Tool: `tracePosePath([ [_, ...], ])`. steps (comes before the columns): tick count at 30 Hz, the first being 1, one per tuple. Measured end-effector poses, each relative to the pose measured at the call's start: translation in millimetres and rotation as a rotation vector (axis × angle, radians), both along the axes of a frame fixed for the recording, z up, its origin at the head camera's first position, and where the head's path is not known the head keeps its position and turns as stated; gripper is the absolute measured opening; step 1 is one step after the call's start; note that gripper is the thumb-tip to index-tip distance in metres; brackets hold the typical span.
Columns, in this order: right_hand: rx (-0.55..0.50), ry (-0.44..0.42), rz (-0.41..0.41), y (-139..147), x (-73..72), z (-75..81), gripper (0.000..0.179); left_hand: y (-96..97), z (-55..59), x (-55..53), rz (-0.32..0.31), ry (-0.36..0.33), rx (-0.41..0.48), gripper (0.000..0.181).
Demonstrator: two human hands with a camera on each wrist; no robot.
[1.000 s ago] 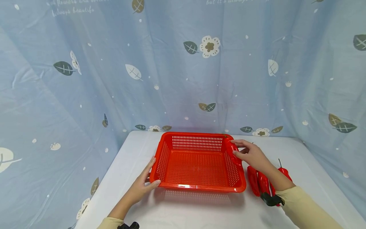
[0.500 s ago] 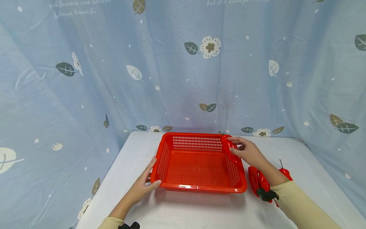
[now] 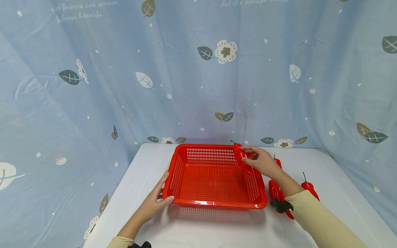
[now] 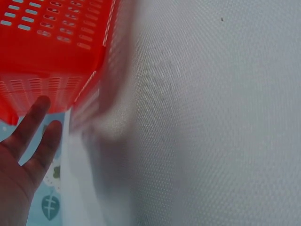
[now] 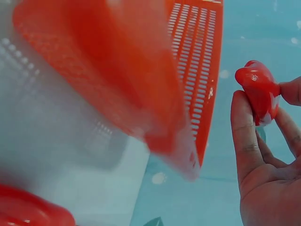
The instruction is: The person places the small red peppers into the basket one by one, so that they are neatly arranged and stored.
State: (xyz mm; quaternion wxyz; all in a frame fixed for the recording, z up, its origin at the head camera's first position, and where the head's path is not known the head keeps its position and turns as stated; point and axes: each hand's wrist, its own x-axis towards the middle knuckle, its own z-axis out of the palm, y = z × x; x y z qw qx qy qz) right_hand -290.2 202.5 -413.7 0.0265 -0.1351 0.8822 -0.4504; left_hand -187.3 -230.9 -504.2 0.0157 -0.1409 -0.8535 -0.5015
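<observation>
A red pepper (image 3: 239, 155) with a green stem is held over the right side of the red plastic basket (image 3: 214, 204). My right hand (image 3: 266, 164) pinches it between thumb and fingers; in the right wrist view the pepper (image 5: 258, 89) shows end-on at the fingertips. Along the basket's left side lies my left hand (image 3: 151, 204), its thumb at the near rim and its fingers stretched out. The left wrist view has those fingers (image 4: 44, 146) straight, close to the basket wall (image 4: 47, 56). Inside, the basket shows only its slotted floor.
Several more red peppers (image 3: 274, 188) lie right of the basket, partly hidden by the right forearm. One pepper (image 3: 310, 187) lies farther right. A white tabletop (image 3: 211, 230) carries everything, and a blue patterned curtain (image 3: 186, 86) stands behind.
My right hand has carried the red pepper leftward and slightly up, from the basket's right rim to over its inside. The left hand and basket have stayed put.
</observation>
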Motion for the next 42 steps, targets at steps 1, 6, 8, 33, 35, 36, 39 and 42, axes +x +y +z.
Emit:
tracePosePath([
  [1,0.000,0.002,0.002,-2,-0.6,0.1,0.052,0.0,-0.1,0.2,0.000,0.002,0.000,0.087],
  [6,0.004,0.020,0.025,-10,-3.5,0.9,0.051,-0.3,-0.8,1.2,0.005,-0.005,0.000,0.087],
  [8,0.013,0.031,0.029,-14,-4.6,1.5,0.049,-0.4,-1.3,1.1,0.012,-0.013,-0.001,0.087],
  [33,-0.034,-0.020,0.075,-44,-13.4,-3.7,0.044,1.2,-1.0,0.5,0.006,-0.021,-0.004,0.087],
  [35,-0.028,-0.023,0.078,-46,-14.7,-5.8,0.044,1.4,-0.7,0.5,0.005,-0.015,-0.003,0.087],
  [36,-0.026,-0.024,0.082,-47,-15.4,-6.9,0.044,1.4,-0.6,0.6,0.006,-0.014,-0.004,0.087],
  [39,-0.015,-0.022,0.094,-51,-16.8,-8.6,0.043,1.2,0.0,1.1,0.006,-0.011,-0.006,0.087],
  [42,-0.008,-0.019,0.112,-55,-18.6,-9.5,0.043,1.0,0.2,1.4,0.004,-0.006,-0.001,0.087],
])
